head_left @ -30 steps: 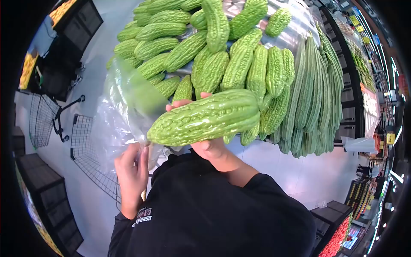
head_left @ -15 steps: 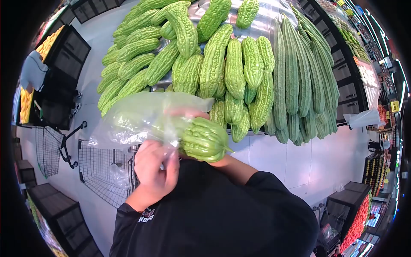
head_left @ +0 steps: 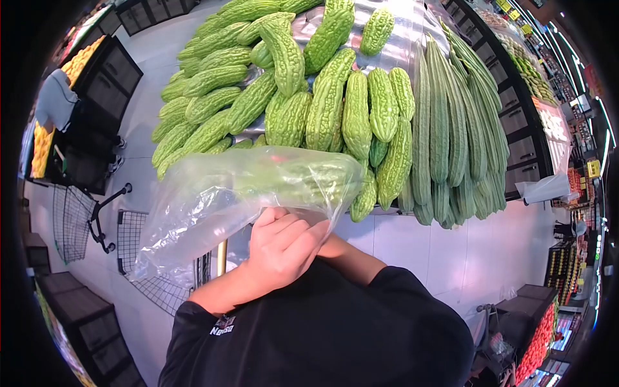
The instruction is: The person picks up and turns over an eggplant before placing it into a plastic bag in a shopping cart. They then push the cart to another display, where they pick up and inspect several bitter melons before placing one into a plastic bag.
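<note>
Pale tiled floor (head_left: 451, 245); black crates (head_left: 97, 97) stacked far left, wire trolley (head_left: 138, 251) near left, dark shelving (head_left: 516, 109) along the right.

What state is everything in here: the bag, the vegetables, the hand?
Plastic bag: clear, crumpled, holding a melon.
Bagged bitter melon: inside the bag, seen through the plastic.
Left hand: grip closed on the bag's underside.
Bitter melon pile: heaped, loose, unbagged.
Ridged gourds: lying side by side, unbagged.

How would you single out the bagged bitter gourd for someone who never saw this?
Start at the heap of bitter gourds along the top. Just below it, the left hand holds a clear plastic bag. That gourd alone lies inside it, veiled by film.
</note>
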A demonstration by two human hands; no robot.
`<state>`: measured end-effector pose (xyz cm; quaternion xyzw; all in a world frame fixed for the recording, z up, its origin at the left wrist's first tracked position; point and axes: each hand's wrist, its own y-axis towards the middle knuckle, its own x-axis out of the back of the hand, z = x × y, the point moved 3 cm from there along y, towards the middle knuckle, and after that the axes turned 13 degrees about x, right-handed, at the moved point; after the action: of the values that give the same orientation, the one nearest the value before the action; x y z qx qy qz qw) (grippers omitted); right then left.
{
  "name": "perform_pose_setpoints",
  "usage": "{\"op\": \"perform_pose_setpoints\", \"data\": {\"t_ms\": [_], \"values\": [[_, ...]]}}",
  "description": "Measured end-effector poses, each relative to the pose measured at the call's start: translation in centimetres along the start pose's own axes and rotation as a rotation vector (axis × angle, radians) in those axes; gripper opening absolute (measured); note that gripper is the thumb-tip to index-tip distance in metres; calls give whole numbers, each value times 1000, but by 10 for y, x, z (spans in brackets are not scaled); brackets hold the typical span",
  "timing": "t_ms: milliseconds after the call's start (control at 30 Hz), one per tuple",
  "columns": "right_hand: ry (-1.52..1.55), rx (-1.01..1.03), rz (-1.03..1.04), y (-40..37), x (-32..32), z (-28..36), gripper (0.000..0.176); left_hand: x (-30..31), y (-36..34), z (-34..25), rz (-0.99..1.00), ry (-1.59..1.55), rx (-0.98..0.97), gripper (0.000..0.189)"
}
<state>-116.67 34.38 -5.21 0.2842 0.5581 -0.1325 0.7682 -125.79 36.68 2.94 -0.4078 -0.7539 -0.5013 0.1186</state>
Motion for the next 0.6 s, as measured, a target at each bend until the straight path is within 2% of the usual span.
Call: {"op": "perform_pose_setpoints", "data": {"t_ms": [67, 133, 333, 467, 500, 567, 600], "values": [[-256, 28, 51, -2, 3, -1, 49, 0, -2, 0, -6, -2, 12, 31], [-386, 36, 90, -5, 8, 0, 50, 0, -2, -1, -11, -4, 24, 30], [-322, 9, 62, -45, 20, 14, 51, -8, 2, -8, -16, -38, 105, 24], [-370, 73, 1, -61, 30, 22, 48, -12, 9, -11, -10, -89, 176, 20], [-370, 73, 1, -68, 55, 17, 48, -15, 11, -13, 0, -97, 186, 20], [-1085, 245, 210, -82, 120, 11, 38, -29, 18, -19, -14, -146, 149, 19], [-1042, 228, 200, -84, 114, 15, 38, -36, 21, -23, -28, -194, 111, 18]]}}
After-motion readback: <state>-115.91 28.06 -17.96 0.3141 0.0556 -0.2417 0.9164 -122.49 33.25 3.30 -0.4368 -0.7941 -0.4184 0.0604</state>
